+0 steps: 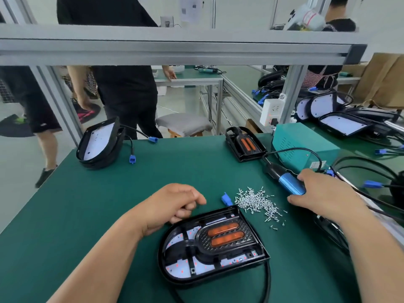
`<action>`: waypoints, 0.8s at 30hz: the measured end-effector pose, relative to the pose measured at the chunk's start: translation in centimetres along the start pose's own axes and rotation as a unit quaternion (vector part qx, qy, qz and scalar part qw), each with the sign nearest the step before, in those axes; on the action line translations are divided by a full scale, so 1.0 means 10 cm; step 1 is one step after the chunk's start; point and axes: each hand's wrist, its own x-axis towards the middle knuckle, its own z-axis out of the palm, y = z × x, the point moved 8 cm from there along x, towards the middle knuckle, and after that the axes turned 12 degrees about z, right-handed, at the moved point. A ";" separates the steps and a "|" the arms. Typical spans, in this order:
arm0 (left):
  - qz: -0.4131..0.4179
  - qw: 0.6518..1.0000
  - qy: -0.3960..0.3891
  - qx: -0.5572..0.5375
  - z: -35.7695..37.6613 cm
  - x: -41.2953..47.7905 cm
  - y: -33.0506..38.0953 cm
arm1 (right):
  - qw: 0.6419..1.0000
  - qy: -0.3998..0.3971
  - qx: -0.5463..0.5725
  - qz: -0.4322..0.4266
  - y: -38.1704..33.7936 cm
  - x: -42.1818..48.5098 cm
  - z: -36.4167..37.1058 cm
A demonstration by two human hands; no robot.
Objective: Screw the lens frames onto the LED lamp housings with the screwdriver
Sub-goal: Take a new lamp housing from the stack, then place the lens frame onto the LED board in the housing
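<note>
The right hand [323,193] gripped the blue screwdriver [290,185] low over the tabletop [109,193], its long axis slanted and its tip pointing away and leftward. The left hand [175,204], loosely curled and holding nothing, sat at the lamp housing [170,274].

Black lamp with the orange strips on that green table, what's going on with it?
A person is assembling it at the green-topped workbench. Their right hand grips a blue-handled electric screwdriver off to the side; the left hand, loosely curled, sits at the rim of the black D-shaped lamp housing, where a black lens frame with two orange strips lies. Small silver screws are piled between the hands; none is being driven yet.
</note>
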 end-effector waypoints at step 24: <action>-0.021 0.853 0.175 -0.492 -0.09 0.07 -0.10 | 0.486 -0.186 0.853 0.046 -0.51 -0.15 -0.10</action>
